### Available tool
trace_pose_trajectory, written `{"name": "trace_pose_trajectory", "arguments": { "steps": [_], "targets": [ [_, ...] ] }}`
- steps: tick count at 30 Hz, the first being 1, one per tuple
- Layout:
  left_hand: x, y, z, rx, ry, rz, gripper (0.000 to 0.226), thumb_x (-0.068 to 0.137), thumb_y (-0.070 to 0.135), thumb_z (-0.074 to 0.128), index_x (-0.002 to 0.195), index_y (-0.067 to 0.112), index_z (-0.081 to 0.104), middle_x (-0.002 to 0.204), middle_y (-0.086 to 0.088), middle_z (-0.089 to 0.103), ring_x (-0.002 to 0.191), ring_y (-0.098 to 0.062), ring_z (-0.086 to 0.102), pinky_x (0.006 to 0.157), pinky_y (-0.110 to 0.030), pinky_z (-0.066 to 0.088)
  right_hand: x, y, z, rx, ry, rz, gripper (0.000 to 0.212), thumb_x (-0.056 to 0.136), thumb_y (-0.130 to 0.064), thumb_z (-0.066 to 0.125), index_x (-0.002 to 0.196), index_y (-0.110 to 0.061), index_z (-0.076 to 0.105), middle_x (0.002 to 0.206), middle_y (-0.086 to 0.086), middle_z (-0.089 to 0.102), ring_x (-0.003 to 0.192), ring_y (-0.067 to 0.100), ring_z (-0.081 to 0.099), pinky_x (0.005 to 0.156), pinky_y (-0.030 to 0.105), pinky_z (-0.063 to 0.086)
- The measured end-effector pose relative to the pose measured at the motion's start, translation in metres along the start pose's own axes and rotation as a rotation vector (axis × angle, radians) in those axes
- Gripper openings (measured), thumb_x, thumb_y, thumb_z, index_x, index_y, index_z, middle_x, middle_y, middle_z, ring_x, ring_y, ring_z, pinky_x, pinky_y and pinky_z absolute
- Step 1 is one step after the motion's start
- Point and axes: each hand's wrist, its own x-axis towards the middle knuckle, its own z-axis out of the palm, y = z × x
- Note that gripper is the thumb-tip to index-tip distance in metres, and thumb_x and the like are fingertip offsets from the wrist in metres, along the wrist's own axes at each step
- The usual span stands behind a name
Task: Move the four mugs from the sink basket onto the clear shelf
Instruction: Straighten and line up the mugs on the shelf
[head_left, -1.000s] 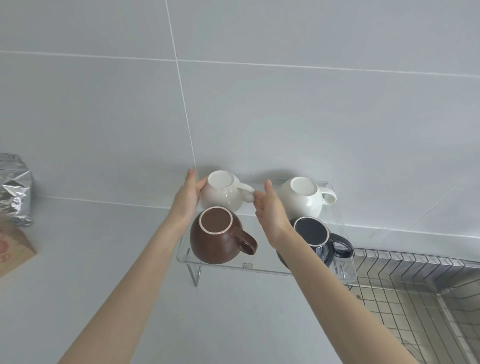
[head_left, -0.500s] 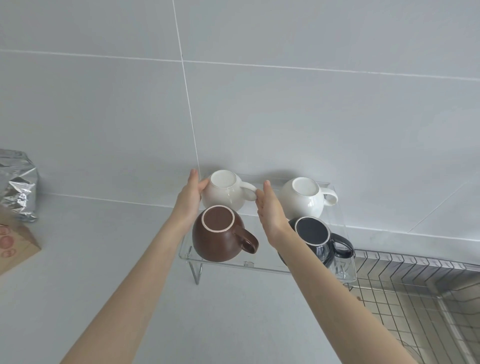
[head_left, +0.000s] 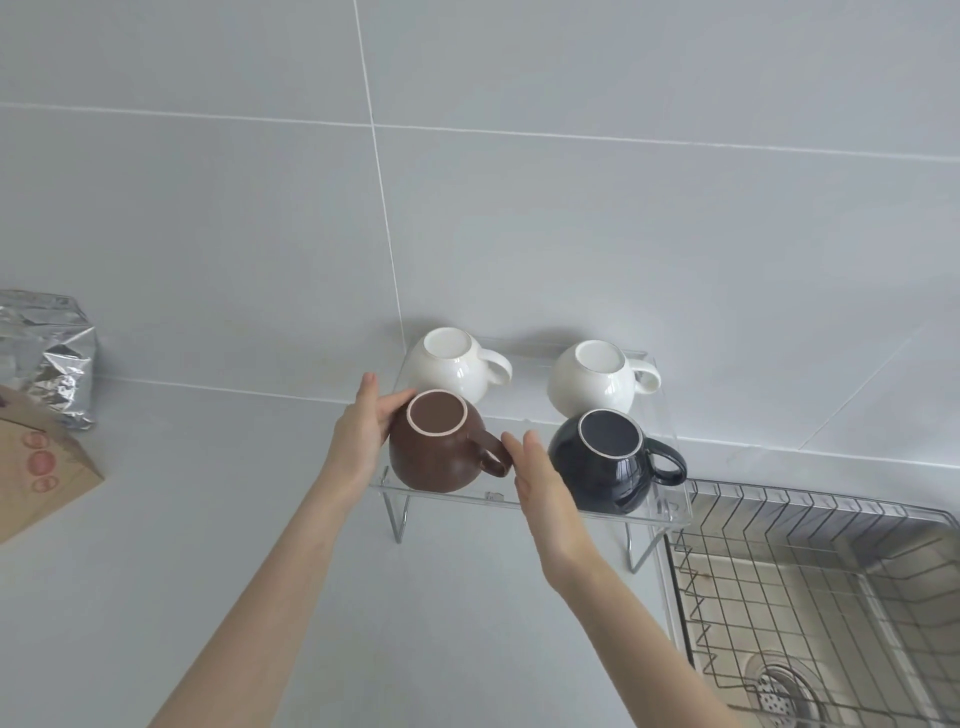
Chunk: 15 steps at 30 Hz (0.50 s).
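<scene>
All mugs stand upside down on the clear shelf (head_left: 671, 501) against the wall. Two white mugs (head_left: 448, 370) (head_left: 592, 385) are at the back, a brown mug (head_left: 435, 458) at front left and a dark navy mug (head_left: 602, 468) at front right. My left hand (head_left: 363, 431) cups the brown mug's left side, thumb on its upturned base. My right hand (head_left: 540, 483) is flat with straight fingers, its fingertips at the brown mug's handle, between the brown and navy mugs.
The wire sink basket (head_left: 779, 566) sits in the sink at lower right, just beside the shelf, with the drain (head_left: 779, 693) below it. A silver foil bag (head_left: 49, 358) and a brown paper bag (head_left: 36, 478) stand at far left on the grey counter.
Both hands have drawn back from the rear left white mug to the front brown mug. The white mug stays on the shelf, untouched now.
</scene>
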Motion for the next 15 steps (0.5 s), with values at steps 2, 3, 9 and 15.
{"name": "trace_pose_trajectory", "arguments": {
  "steps": [2,3,9,15],
  "targets": [
    [-0.004,-0.002,-0.001,0.003,0.023,-0.012,0.063,0.094,0.044,0.014,0.117,0.009,0.061,0.125,-0.01,0.061,0.123,-0.018,0.05,0.114,-0.033,0.028,0.001,-0.002,0.001,0.033,-0.011,-0.001,0.055,0.095,-0.044,0.026,0.136,-0.011,0.042,0.147,0.009,0.042,0.136,0.02,0.037,0.097,0.018,0.028],
    [-0.006,-0.003,-0.002,0.009,0.032,-0.015,0.063,0.094,0.044,0.014,0.119,0.008,0.059,0.128,-0.01,0.059,0.125,-0.018,0.049,0.114,-0.033,0.027,0.003,-0.003,0.001,0.038,-0.017,0.001,0.056,0.095,-0.044,0.025,0.137,-0.011,0.04,0.148,0.01,0.04,0.138,0.02,0.035,0.099,0.019,0.028],
    [-0.018,-0.004,-0.004,0.046,0.093,-0.006,0.065,0.089,0.051,0.018,0.126,0.012,0.054,0.136,-0.01,0.053,0.128,-0.019,0.045,0.115,-0.036,0.025,0.015,-0.008,0.007,0.107,-0.058,0.042,0.05,0.096,-0.047,0.017,0.135,-0.027,0.042,0.145,-0.004,0.039,0.142,0.016,0.024,0.112,0.022,0.017],
    [-0.025,-0.01,0.001,0.07,0.13,-0.003,0.058,0.093,0.046,0.017,0.129,0.015,0.05,0.141,-0.006,0.048,0.133,-0.017,0.038,0.113,-0.032,0.025,0.019,-0.01,0.006,0.052,-0.063,0.074,0.057,0.095,-0.049,0.017,0.142,-0.022,0.033,0.119,-0.018,0.038,0.132,0.006,0.026,0.11,0.027,0.013]
  ]
}}
